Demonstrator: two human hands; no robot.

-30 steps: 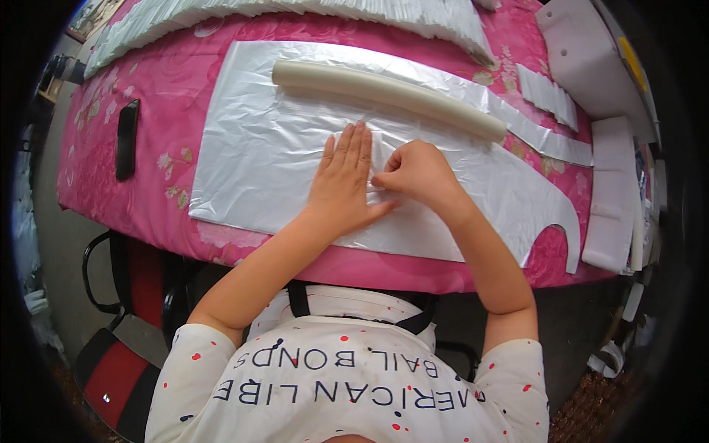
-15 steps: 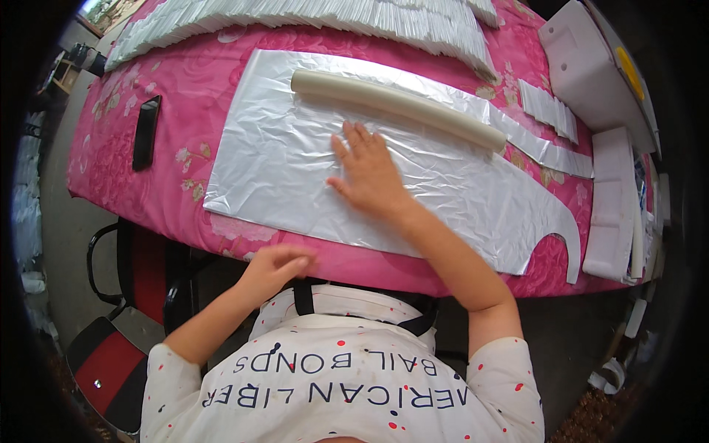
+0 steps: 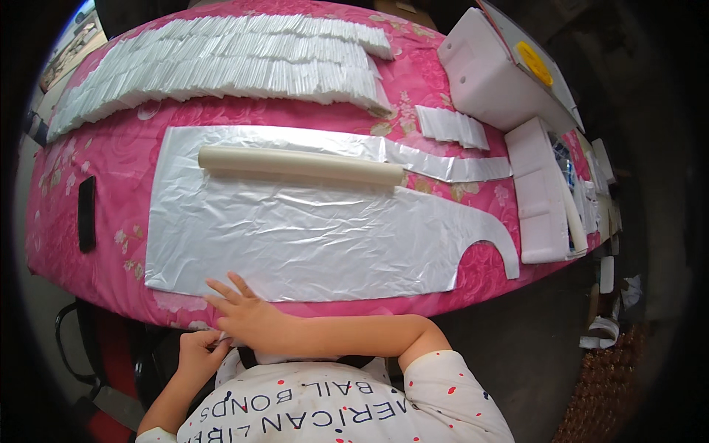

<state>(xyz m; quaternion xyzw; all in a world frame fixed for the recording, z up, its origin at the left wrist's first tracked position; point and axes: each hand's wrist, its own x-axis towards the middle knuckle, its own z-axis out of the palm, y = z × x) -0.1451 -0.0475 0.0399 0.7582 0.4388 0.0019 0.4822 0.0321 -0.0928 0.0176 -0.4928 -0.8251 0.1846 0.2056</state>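
A glossy white plastic sheet (image 3: 310, 236), cut like an apron with a curved notch and a long strap, lies spread and wrinkled on the table. Along its far half rests a beige tube (image 3: 303, 165). My right hand (image 3: 251, 317) is at the sheet's near left edge, fingers spread, with nothing seen in its grasp; its thumb is partly hidden. Just below, at the table's front edge, my left hand (image 3: 198, 358) is closed, fingertips together. A small pale bit shows at those fingertips, too small to name.
Rows of folded white plastic packets (image 3: 221, 63) cover the back left of the pink flowered tablecloth (image 3: 118, 199). A smaller row of packets (image 3: 452, 127) lies near white foam boxes (image 3: 543, 192) on the right. A black phone (image 3: 87, 214) lies at left; a chair (image 3: 70, 340) stands below it.
My right hand has left the middle of the sheet and come back to its near left edge, beside my left hand. The view has shifted, showing more of the far packets.
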